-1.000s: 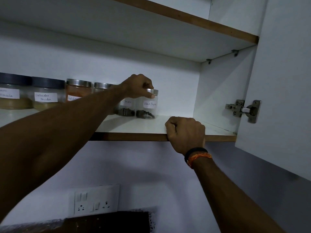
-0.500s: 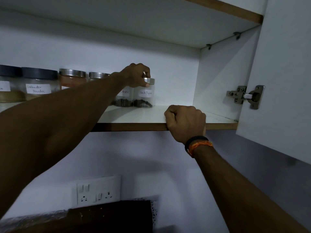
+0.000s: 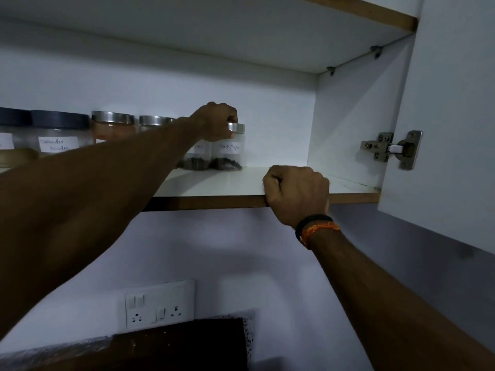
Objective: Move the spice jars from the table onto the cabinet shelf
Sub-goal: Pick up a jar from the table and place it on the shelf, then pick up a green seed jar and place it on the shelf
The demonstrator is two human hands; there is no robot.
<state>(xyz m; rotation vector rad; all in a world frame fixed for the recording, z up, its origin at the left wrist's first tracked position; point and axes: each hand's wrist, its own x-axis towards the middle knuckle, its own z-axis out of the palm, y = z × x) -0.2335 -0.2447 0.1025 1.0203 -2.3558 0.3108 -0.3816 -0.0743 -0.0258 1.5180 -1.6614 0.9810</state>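
Black pepper jar: clear, round, silver metal lid, white handwritten label reading "Black Pepper", dark peppercorns filling only the bottom. Standing upright on the cabinet shelf, rightmost in the row, just beside a second clear jar with dark contents and a partly hidden label.

Left hand: reaching in over the shelf, fingers curled round the lid of the black pepper jar, gripping it from above.

Right hand: fingers curled over the brown front edge of the shelf, clamped on the board, well right of the jars. Black and orange bands at that wrist.

Further left in the row: two silver-lidded jars, one with reddish-orange powder, the next mostly hidden behind the forearm; then a dark-lidded jar labelled as coriander powder, lettering blurred; a further dark-lidded jar cut by the frame edge.

Cabinet door open at right, metal hinge showing. Below the shelf: white wall, switch-and-socket plate, dark board beneath it.
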